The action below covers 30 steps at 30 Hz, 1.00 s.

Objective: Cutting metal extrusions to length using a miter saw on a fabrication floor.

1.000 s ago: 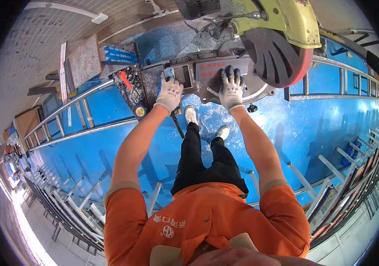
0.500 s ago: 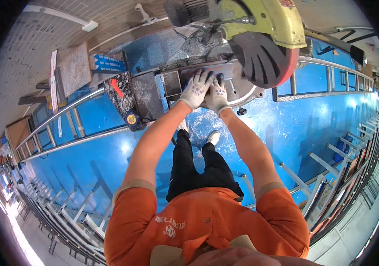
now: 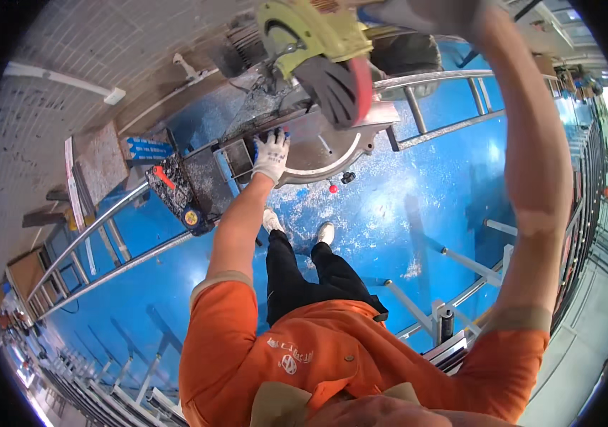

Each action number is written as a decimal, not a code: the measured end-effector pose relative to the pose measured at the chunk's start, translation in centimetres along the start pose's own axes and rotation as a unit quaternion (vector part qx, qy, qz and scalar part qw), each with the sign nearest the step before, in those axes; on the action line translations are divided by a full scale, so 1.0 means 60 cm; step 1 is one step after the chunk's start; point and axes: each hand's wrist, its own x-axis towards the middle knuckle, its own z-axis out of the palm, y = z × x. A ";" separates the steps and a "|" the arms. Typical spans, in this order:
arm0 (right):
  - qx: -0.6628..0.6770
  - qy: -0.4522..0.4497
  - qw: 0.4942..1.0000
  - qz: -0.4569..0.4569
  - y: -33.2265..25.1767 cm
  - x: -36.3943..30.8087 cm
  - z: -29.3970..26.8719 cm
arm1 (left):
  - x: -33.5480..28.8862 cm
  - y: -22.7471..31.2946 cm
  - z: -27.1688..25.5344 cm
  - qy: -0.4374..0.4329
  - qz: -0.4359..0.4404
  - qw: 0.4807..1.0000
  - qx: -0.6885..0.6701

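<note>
My left hand (image 3: pixel 271 155), in a white glove with dark fingertips, lies with fingers spread at the left side of the mitre saw's grey base (image 3: pixel 307 162), by the fence. Whether a workpiece is under the palm, I cannot tell. Over the base hangs the saw head, with a yellow-green housing (image 3: pixel 311 32) and a dark slotted blade guard (image 3: pixel 329 89) rimmed in red. My right hand (image 3: pixel 432 16) is gloved and raised at the top edge, just right of the housing. It is blurred and partly cut off, so its grip is hidden.
Metal roller-type frames extend left (image 3: pixel 115 238) and right (image 3: pixel 450 128) of the saw. A speckled board (image 3: pixel 176 188) carries an orange-red tool (image 3: pixel 164 178) and a round tape measure (image 3: pixel 191 217). White shavings dot the blue floor (image 3: pixel 382 206). Racks with projecting bars (image 3: pixel 471 265) stand behind on the right.
My right hand has left the saw base and risen to the upper right, beside the saw head. My left hand stays on the base. The view has shifted, and the saw head appears farther left.
</note>
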 end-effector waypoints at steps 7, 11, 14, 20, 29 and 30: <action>-0.021 -0.292 0.949 0.113 -0.045 -0.118 0.103 | -0.035 -0.032 0.038 -0.023 -0.009 1.000 -0.011; 0.112 -0.104 0.954 0.258 -0.144 -0.315 0.181 | -0.018 -0.021 0.019 -0.034 -0.005 0.999 -0.008; 0.187 -0.118 0.904 0.367 -0.195 -0.411 0.259 | -0.005 -0.007 -0.017 -0.051 0.008 0.999 0.012; 0.216 -0.030 0.911 0.351 -0.249 -0.465 0.408 | -0.040 -0.036 0.009 -0.052 -0.007 0.998 0.016; 0.226 0.006 0.913 0.340 -0.244 -0.496 0.443 | -0.014 -0.033 0.005 -0.128 0.047 0.991 0.017; 0.222 0.005 0.915 0.336 -0.243 -0.500 0.453 | -0.013 -0.030 0.010 -0.096 0.044 0.994 0.024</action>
